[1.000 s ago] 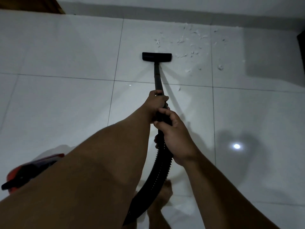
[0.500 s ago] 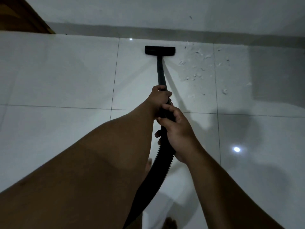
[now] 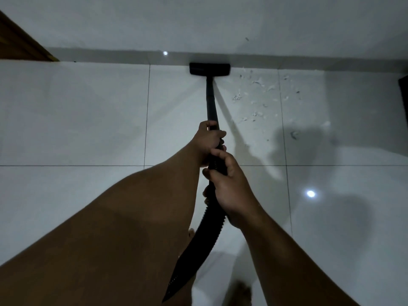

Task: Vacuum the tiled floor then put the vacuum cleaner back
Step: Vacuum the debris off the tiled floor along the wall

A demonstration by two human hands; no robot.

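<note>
Head view — both hands [image 3: 217, 164] grip ribbed black hose [image 3: 205, 235]; flat nozzle [image 3: 209, 68] against wall.

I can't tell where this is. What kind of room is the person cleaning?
Probably a room in a home, though which room is unclear. Large glossy white floor tiles meet a plain wall, a wooden frame shows at the left, and scraps litter the floor.

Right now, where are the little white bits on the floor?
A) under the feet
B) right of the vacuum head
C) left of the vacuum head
B: the bits lie on the tile right of the vacuum head, which sits by the wall.
</note>
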